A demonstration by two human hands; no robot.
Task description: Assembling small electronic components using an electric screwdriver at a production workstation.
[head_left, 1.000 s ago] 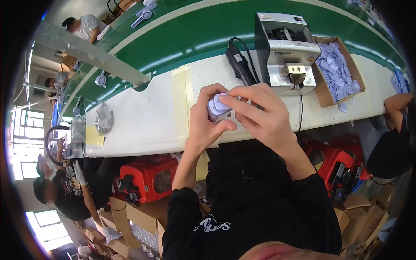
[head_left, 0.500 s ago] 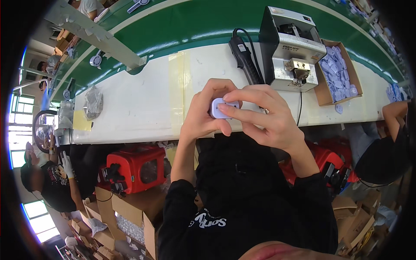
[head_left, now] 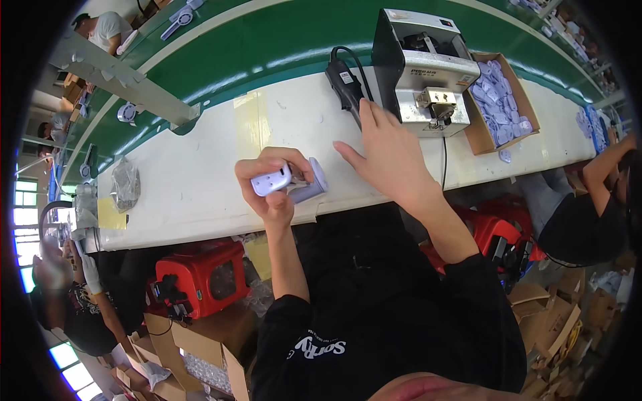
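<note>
In my left hand (head_left: 275,194) is a lilac plastic device (head_left: 269,182), its small rounded face turned up with a dark slot and little holes. A flat rounded lilac part (head_left: 318,175) juts out on the right side of the same grip; my fingers hide how the two join. My right hand (head_left: 398,154) is stretched out over the table, fingers extended and thumb apart. Its fingertips are at the lower end of a black corded electric screwdriver (head_left: 345,83); whether they touch it I cannot tell. The screwdriver lies on the white tabletop (head_left: 200,174).
Behind my right hand stands a metal machine (head_left: 435,80), with a cardboard box (head_left: 487,137) of lilac parts beside it. A clear plastic bag (head_left: 125,185) lies at left. Co-workers (head_left: 73,301) sit at both sides. Red stools (head_left: 200,277) are under the table edge.
My right hand has left the lilac device and moved up toward the screwdriver, its fingers straightening. My left hand has shifted left and turned the device, so the flat rounded part now shows.
</note>
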